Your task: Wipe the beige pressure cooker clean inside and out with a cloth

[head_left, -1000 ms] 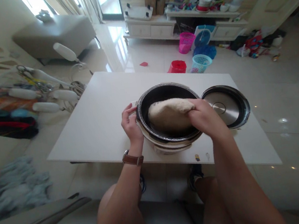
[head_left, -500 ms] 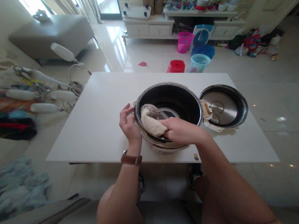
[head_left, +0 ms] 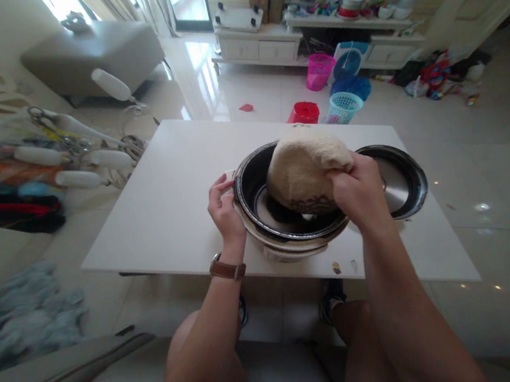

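Observation:
An open rice cooker [head_left: 260,231] with a dark inner pot stands near the front edge of a low white table [head_left: 166,196]. Its round lid [head_left: 403,177] lies open to the right. My right hand [head_left: 358,193] grips a bunched beige cloth [head_left: 303,166] and holds it over the pot's right half. My left hand [head_left: 224,211] is curled round the cooker's left rim, steadying it. A brown watch strap [head_left: 226,270] is on my left wrist. My bare knees show below the table.
A rack with white-handled utensils and scissors [head_left: 71,152] stands left of the table. Red, pink and blue baskets [head_left: 331,90] sit on the glossy floor beyond. A grey sofa [head_left: 91,56] and a cluttered white cabinet [head_left: 310,39] line the back.
My right hand swept the cloth from the pot's right side to its front left, then raised it bunched over the right half. The left hand stayed on the rim.

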`<state>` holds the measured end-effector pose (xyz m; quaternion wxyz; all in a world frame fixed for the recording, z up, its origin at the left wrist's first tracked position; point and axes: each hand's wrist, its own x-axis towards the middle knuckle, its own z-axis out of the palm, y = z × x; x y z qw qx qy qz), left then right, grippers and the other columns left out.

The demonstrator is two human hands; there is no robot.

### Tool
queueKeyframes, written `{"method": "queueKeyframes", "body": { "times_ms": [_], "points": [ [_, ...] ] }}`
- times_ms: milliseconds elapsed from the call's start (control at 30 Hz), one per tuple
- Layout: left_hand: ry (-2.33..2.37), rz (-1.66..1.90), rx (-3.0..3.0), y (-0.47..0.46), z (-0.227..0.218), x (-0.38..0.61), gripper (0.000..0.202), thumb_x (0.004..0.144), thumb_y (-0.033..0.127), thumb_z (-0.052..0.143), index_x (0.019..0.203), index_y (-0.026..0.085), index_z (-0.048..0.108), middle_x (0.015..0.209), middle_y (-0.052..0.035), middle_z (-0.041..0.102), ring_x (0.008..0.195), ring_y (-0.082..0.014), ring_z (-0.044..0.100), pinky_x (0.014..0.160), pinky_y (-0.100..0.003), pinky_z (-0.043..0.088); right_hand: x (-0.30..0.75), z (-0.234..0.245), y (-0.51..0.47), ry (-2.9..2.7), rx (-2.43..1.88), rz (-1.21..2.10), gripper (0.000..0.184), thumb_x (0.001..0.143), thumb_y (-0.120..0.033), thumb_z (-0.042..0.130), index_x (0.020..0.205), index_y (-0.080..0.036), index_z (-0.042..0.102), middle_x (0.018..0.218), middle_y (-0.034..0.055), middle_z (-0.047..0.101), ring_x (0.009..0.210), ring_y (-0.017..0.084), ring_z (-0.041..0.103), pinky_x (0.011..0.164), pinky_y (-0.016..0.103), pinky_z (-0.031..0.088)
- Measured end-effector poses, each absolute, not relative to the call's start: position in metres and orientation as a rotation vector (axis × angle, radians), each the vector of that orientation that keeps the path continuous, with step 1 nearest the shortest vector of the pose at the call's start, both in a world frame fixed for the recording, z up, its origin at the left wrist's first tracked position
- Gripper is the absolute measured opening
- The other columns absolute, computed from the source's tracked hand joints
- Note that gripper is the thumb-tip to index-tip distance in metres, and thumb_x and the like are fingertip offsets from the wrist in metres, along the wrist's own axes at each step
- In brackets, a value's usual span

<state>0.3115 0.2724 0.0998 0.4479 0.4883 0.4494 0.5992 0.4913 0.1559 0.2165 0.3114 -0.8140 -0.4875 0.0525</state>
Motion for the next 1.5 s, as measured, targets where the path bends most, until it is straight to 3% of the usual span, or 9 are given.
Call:
{"method": "queueKeyframes", "body": {
  "times_ms": [200,400,533,767,867,1000,1167,1333,1500],
  "points": [
    [1.113,1.484,1.221,0.273,0.098,0.311,0.022,0.078,0.016,0.053,0.089,0.02,0.073,0.126,-0.0057,0.071,0.126,-0.0229,0.061,0.113,-0.038,0.044,0.466,0.205,0.168,-1.844,-2.294,0.466,0.037,0.086,-0.019,0.048,0.115,-0.025,0.071,0.112,0.0111,0.076,0.101,0.029,0.069,0.08,0.032,0.045],
    [1.1,1.486,1.229,0.274,0.097,0.31,0.022,0.078,0.015,0.054,0.087,0.02,0.073,0.126,-0.0062,0.071,0.125,-0.0228,0.061,0.114,-0.038,0.043,0.466,0.189,0.177,-2.076,-2.374,0.848,0.033,0.081,-0.019,0.052,0.102,-0.021,0.077,0.112,0.0158,0.076,0.099,0.03,0.071,0.078,0.034,0.047],
    [1.113,1.473,1.24,0.273,0.098,0.31,0.023,0.079,0.016,0.053,0.089,0.02,0.073,0.126,-0.0062,0.071,0.125,-0.0227,0.061,0.114,-0.038,0.042,0.473,0.199,0.174,-1.953,-2.471,0.782,0.032,0.079,-0.02,0.052,0.097,-0.019,0.078,0.108,0.0184,0.077,0.096,0.032,0.071,0.076,0.036,0.046],
    [1.122,1.459,1.222,0.272,0.098,0.311,0.024,0.08,0.016,0.051,0.09,0.02,0.072,0.127,-0.0059,0.069,0.127,-0.0233,0.06,0.112,-0.038,0.044,0.48,0.212,0.168,-1.422,-2.139,0.397,0.03,0.085,-0.023,0.044,0.088,-0.019,0.074,0.085,0.0062,0.073,0.088,0.025,0.065,0.077,0.03,0.045],
    [1.12,1.469,1.226,0.272,0.097,0.311,0.024,0.079,0.015,0.051,0.089,0.021,0.072,0.127,-0.0057,0.07,0.127,-0.0229,0.06,0.113,-0.038,0.043,0.468,0.204,0.174,-1.348,-1.86,0.513,0.029,0.084,-0.024,0.046,0.094,-0.017,0.072,0.087,0.0031,0.071,0.089,0.024,0.064,0.079,0.03,0.048],
    [1.115,1.484,1.226,0.273,0.096,0.311,0.023,0.079,0.016,0.051,0.088,0.02,0.072,0.127,-0.0058,0.07,0.125,-0.0229,0.061,0.113,-0.038,0.043,0.444,0.194,0.181,-1.559,-1.511,0.85,0.035,0.084,-0.023,0.051,0.113,-0.018,0.07,0.11,0.0032,0.073,0.102,0.023,0.064,0.095,0.032,0.049],
    [1.124,1.474,1.246,0.273,0.097,0.31,0.023,0.079,0.015,0.051,0.088,0.021,0.072,0.127,-0.0055,0.07,0.125,-0.0236,0.061,0.113,-0.039,0.043,0.433,0.191,0.18,-1.638,-1.631,0.916,0.048,0.088,-0.024,0.055,0.135,-0.022,0.058,0.122,0.0064,0.072,0.112,0.023,0.065,0.1,0.033,0.048],
    [1.129,1.481,1.246,0.273,0.099,0.311,0.024,0.078,0.014,0.051,0.088,0.02,0.072,0.127,-0.0057,0.071,0.125,-0.0234,0.061,0.113,-0.038,0.043,0.447,0.197,0.177,-1.881,-1.746,0.969,0.031,0.088,-0.019,0.05,0.11,-0.021,0.072,0.115,0.0075,0.076,0.104,0.024,0.067,0.092,0.029,0.048],
    [1.103,1.487,1.22,0.272,0.098,0.31,0.023,0.079,0.015,0.053,0.088,0.02,0.073,0.127,-0.0059,0.07,0.125,-0.023,0.061,0.111,-0.037,0.044,0.468,0.215,0.17,-2.023,-1.994,1.14,0.023,0.081,-0.017,0.054,0.089,-0.02,0.075,0.097,0.0084,0.079,0.085,0.022,0.069,0.072,0.025,0.044]
  ]
}}
